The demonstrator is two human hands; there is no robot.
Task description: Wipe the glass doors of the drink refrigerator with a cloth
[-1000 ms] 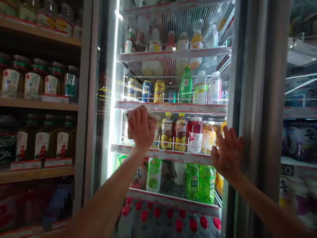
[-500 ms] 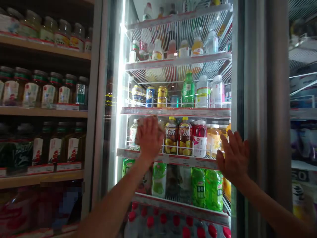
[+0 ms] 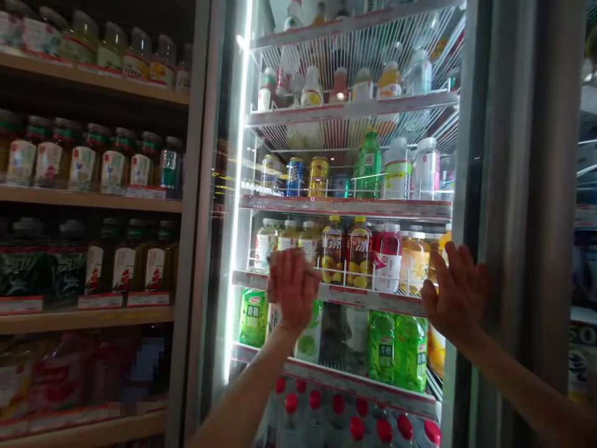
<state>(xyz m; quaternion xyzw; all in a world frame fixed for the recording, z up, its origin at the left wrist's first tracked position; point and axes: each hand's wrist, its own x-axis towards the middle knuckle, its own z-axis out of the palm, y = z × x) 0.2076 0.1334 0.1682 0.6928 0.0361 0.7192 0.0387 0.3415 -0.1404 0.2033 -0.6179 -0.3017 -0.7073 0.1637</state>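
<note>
My left hand [image 3: 293,287] presses a pale cloth [image 3: 298,256] flat against the glass door [image 3: 326,186] of a lit drinks fridge, level with the third shelf. The cloth shows only at my fingertips. My right hand [image 3: 459,292] lies open and flat on the door's right edge by the metal frame [image 3: 513,186], fingers spread upward. Behind the glass stand rows of bottles [image 3: 387,255] and cans [image 3: 318,176] on wire shelves.
Wooden shelves [image 3: 93,199] with jars and dark bottles fill the left side. Red-capped bottles [image 3: 354,426] sit at the fridge's bottom. A second fridge door [image 3: 585,218] stands at the far right.
My left hand with the cloth has slid down the glass, from just under the second shelf to the third. The right hand has stayed on the door edge. The view has shifted left.
</note>
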